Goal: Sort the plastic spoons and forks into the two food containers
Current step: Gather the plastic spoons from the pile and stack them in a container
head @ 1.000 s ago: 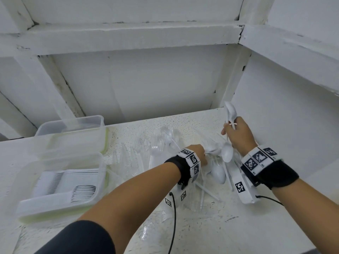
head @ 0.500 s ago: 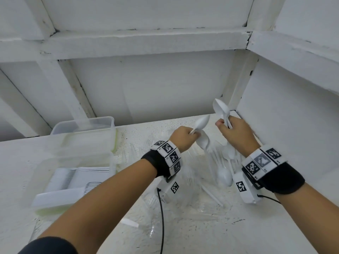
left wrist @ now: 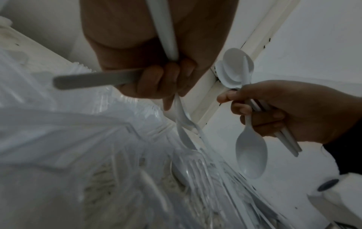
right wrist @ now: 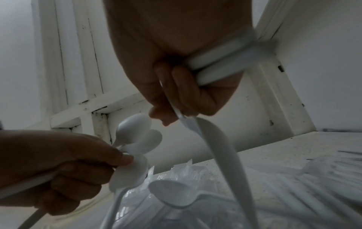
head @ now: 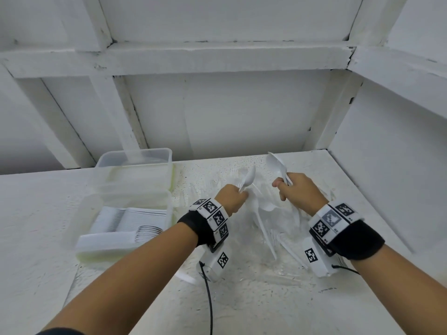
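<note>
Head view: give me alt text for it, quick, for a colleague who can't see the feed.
Both hands hold white plastic spoons above a loose cutlery pile on a white table: the left hand grips some, the right hand a small bundle. To the left stand two clear food containers, the nearer one holding stacked forks, the farther one seemingly empty.

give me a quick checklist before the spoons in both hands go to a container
1. Left hand grips white spoons: ok.
2. Right hand grips a spoon bunch: ok.
3. Spoons in the right hand all point one way: not ok, one spoon hangs bowl down.
4. Near container open, with stacked cutlery inside: ok.
5. Far container open: ok; its contents: cannot tell.
6. No forks mixed into either bunch: cannot tell.
</note>
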`<action>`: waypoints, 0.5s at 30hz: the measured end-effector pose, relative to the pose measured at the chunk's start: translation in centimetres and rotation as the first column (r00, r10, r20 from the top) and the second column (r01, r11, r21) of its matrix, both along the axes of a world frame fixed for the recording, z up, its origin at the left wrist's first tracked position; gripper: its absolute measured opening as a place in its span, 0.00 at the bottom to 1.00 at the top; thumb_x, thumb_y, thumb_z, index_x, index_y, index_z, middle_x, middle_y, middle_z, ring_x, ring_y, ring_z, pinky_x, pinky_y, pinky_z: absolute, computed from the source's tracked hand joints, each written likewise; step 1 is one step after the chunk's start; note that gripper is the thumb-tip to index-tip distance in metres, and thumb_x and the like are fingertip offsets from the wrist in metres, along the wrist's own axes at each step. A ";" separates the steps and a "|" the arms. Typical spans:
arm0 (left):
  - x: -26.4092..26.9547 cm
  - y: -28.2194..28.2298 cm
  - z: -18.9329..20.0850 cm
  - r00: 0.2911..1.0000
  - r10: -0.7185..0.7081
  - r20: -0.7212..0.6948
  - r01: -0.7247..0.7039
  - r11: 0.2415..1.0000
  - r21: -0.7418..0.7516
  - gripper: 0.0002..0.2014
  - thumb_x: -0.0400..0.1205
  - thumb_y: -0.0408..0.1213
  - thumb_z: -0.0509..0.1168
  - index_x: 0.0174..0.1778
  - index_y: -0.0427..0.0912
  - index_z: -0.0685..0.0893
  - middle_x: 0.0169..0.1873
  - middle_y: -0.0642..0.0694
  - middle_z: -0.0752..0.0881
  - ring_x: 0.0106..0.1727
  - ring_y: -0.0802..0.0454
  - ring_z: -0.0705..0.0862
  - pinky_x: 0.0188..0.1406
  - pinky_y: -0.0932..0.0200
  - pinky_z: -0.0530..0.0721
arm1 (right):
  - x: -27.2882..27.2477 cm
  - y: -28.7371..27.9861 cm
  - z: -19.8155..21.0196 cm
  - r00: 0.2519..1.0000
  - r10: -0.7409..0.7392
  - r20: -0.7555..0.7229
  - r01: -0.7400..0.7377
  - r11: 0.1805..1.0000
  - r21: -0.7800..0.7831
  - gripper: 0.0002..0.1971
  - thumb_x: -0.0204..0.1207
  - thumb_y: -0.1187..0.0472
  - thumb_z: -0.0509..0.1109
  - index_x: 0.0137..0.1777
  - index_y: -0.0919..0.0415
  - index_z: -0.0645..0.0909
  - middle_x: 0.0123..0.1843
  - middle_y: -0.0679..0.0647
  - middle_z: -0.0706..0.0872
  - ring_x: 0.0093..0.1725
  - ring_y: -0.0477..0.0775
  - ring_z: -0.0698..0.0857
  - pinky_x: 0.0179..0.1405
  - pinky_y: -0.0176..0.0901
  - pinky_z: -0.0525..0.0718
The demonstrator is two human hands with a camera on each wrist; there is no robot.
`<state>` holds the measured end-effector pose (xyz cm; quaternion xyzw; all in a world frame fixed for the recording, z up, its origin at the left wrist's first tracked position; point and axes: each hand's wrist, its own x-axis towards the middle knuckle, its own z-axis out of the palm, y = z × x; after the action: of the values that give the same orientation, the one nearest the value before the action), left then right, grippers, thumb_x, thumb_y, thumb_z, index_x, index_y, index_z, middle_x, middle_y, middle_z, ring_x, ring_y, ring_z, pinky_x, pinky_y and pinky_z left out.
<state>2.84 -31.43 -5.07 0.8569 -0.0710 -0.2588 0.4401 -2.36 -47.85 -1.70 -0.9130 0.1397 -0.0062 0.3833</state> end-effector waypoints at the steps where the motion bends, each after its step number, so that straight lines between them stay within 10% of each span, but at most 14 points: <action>1: 0.0 0.3 0.1 1.000 0.009 0.000 -0.009 1.000 -0.029 0.16 0.84 0.37 0.57 0.28 0.40 0.69 0.23 0.46 0.68 0.22 0.52 0.67 0.20 0.64 0.63 | 0.1 0.4 0.0 1.000 0.014 -0.005 -0.014 1.000 0.002 0.14 0.79 0.59 0.62 0.40 0.69 0.82 0.31 0.56 0.82 0.33 0.53 0.79 0.32 0.40 0.73; 15: -1.8 6.0 3.2 0.990 0.143 -0.015 -0.137 0.905 -0.402 0.17 0.82 0.48 0.63 0.32 0.43 0.72 0.20 0.51 0.67 0.17 0.60 0.63 0.18 0.67 0.62 | 0.4 7.3 0.8 0.987 0.162 0.015 -0.162 0.984 0.070 0.12 0.78 0.59 0.67 0.33 0.59 0.75 0.30 0.51 0.77 0.30 0.47 0.75 0.29 0.37 0.70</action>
<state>1.08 -25.44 -1.83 0.7531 -0.0641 -0.2002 0.6235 -1.91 -40.52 -0.85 -0.9070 0.0633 0.0257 0.4155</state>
